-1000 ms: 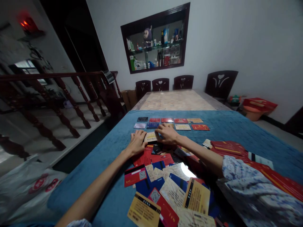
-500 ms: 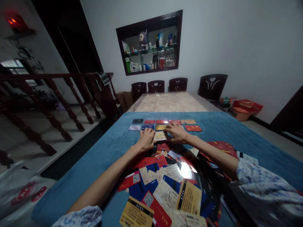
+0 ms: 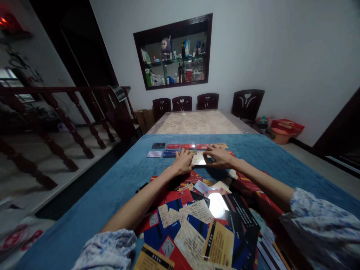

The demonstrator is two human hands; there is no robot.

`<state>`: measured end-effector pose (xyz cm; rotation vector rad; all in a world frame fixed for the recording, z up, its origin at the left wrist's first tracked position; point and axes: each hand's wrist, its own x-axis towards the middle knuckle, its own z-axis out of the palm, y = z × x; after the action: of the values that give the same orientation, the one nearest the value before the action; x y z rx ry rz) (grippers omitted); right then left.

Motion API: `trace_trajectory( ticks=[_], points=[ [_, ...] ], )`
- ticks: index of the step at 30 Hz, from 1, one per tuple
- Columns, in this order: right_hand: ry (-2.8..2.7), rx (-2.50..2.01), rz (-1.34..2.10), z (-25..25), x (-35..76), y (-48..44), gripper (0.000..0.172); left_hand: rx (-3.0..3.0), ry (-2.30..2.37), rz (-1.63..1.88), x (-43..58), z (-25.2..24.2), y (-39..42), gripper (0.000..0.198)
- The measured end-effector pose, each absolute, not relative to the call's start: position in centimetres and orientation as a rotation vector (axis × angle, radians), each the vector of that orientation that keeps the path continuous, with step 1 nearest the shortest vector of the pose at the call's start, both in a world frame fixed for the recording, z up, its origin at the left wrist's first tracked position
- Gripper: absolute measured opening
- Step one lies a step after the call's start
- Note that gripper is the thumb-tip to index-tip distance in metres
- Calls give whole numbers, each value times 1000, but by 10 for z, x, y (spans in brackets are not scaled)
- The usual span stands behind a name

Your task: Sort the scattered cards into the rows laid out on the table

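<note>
A pale cream card lies flat or nearly flat between my two hands, at the near side of two rows of cards. My left hand grips its left edge, fingers curled. At the right edge, the fingers of my right hand pinch it. Beyond them the back row holds a black card, a red card and more cards. In the nearer row are a whitish card and a blue card; my hands partly cover the others.
A loose heap of overlapping cards spreads below my forearms on the blue cloth. The bare marble-like tabletop continues beyond it. Dark chairs stand at the far end, and a wooden railing runs along the left.
Both hands have shifted right along the rows with the cream card between them, uncovering more of the blue card and covering much of the red card at the right. The view has turned slightly.
</note>
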<state>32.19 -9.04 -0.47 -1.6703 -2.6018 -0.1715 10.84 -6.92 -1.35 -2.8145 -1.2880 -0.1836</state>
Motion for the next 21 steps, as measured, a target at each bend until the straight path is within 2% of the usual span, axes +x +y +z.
trace_trajectory(
  ticks=[4, 21],
  points=[
    [-2617, -1689, -157, -4, 334, -83, 26, -2812, -1260, -191, 123, -18, -57, 37],
    [-2577, -1971, -68, 3, 348, -48, 30, -2833, -1329, 13, 161, -6, -22, 24]
  ],
)
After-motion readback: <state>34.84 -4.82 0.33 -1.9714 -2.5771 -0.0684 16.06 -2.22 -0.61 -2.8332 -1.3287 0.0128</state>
